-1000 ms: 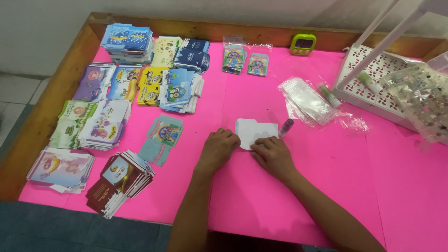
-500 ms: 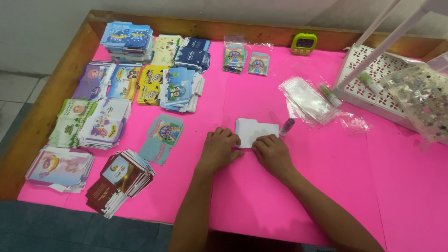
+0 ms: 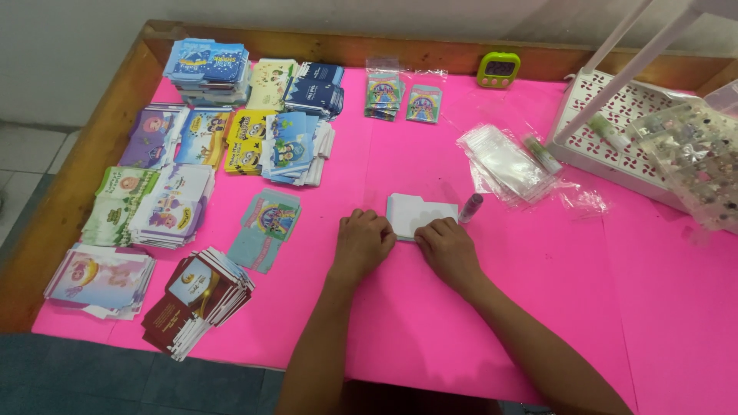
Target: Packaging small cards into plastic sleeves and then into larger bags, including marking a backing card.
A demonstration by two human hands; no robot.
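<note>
Both hands, left hand and right hand, press flat the white paper envelope: light, flimsy, creasable; best pinched at its edges.

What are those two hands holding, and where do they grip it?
Both press a small white folded envelope flat on the pink table: the left hand at its lower left corner, the right hand along its lower edge. Nothing is lifted.
</note>
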